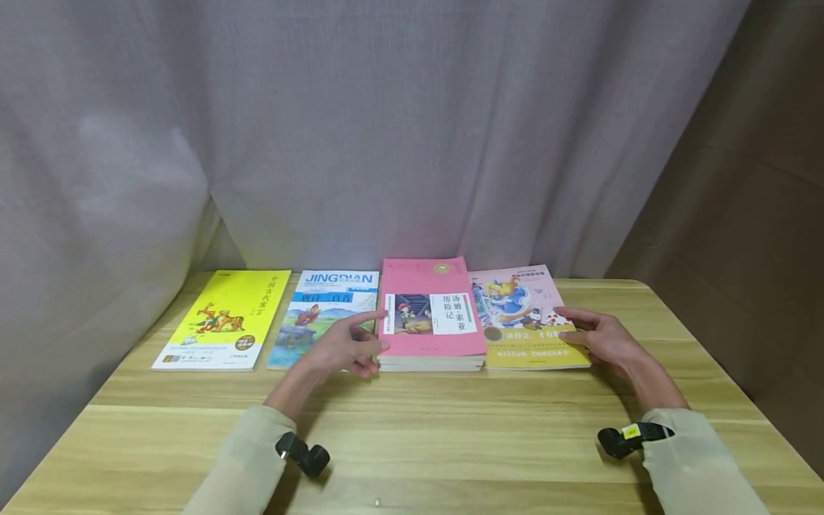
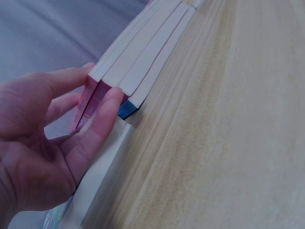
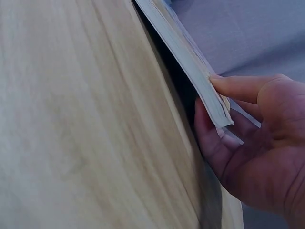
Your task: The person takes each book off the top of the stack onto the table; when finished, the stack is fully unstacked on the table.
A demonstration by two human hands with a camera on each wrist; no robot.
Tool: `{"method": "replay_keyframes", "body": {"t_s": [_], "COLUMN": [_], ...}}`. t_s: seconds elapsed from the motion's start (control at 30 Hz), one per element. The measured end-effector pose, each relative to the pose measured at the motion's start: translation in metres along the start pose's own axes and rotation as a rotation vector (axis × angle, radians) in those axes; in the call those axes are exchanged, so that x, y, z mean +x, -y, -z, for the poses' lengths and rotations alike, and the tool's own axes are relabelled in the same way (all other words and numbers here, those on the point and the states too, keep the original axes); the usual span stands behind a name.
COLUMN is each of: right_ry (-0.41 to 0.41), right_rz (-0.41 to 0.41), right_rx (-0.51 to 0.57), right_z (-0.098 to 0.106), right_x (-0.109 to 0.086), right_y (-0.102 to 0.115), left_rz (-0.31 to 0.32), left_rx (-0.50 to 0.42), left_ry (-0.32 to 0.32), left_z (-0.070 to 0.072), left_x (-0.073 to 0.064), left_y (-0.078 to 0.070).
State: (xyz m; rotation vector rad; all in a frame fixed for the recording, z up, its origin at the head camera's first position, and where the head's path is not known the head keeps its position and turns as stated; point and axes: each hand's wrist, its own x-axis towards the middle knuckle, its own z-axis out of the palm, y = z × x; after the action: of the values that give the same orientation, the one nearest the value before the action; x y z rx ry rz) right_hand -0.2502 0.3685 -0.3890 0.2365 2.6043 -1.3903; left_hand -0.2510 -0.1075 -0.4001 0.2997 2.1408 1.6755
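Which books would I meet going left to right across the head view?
Yellow 中国古代寓言 book, blue-and-white 唐诗三百首 book, book stack topped by a pink 汤姆·索亚历险记 book, pink-and-yellow book with a blue-dressed girl on its cover.

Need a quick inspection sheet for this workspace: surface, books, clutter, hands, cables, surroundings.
Surface: wood-grain table, books along its far side.
Books: yellow book and blue book lie flat; pink-topped stack beside them; pink-and-yellow book at right, its right edge apparently raised.
Clutter: one small speck near the head view's bottom edge, unidentifiable.
Left hand: fingers touch the stack's left side.
Right hand: pinches the pink-and-yellow book's right edge, thumb above.
Wrists: black camera on each.
Cables: nothing seen.
Surroundings: grey curtain behind; brownish cloth at right.
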Motion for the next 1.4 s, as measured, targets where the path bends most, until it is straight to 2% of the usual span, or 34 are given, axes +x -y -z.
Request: {"method": "replay_keyframes", "body": {"t_s": [0.23,0.5,0.67,0.8,0.97,1.23,1.4], "right_ry": [-0.039,-0.182,-0.199,-0.206,-0.181,-0.114,-0.041], "right_rz": [-0.02,0.155,0.184,0.254,0.292,0.307,0.34], "right_rx": [-0.107,-0.336,-0.351,-0.359,-0.298,-0.084,0.015], "right_z": [-0.002,0.001,-0.001,-0.007,-0.021,-0.044,-0.06], "right_x": [0.0,-0.004,-0.008,-0.009,-0.013,-0.023,-0.023], "right_y": [0.002,0.005,0.021,0.036,0.053,0.079,0.085], "left_rz": [0.0,-0.002,-0.005,0.002,0.001,0.004,0.002], "left_rx": [0.001,-0.007,-0.008,-0.013,-0.012,-0.02,-0.015], "left_ry": [-0.01,-0.007,-0.005,-0.011,-0.001,0.0,0.002], "left_z": [0.001,0.0,0.0,0.0,-0.001,-0.001,-0.001], "left_x": [0.0,0.0,0.0,0.0,0.0,0.0,0.0], "left_y": [0.001,0.001,0.001,0.001,0.001,-0.002,-0.001]}}
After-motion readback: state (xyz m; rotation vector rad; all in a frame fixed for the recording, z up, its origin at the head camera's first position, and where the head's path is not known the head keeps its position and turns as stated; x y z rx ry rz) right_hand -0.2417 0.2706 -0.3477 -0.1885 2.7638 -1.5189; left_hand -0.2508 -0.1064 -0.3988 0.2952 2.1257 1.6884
